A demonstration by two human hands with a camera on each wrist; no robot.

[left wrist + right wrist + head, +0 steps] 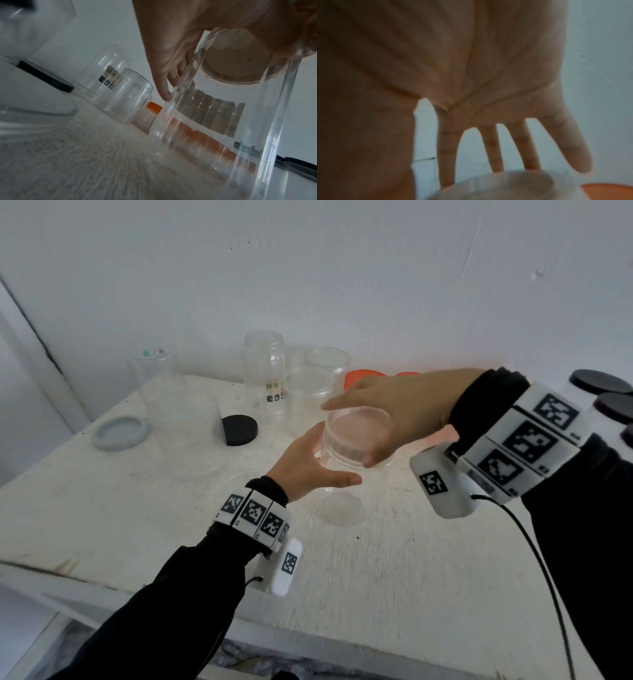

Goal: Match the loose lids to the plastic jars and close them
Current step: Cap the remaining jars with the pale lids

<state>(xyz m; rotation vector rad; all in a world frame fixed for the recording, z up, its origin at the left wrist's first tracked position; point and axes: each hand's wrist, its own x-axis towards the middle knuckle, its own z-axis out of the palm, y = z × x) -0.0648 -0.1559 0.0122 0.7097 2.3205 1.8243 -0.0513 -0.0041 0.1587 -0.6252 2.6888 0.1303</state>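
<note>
Two bare hands, left hand and right hand. Black long sleeves on both arms. Each wrist: white segmented band printed with black square fiducial markers, a white rounded camera pod bearing one marker, thin black cable trailing from it.

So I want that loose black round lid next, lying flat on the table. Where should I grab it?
Take the black round lid by its rim, with the grip coming from above and from your near side. It lies flat and low, and clear plastic jars crowd its left edge.
</note>
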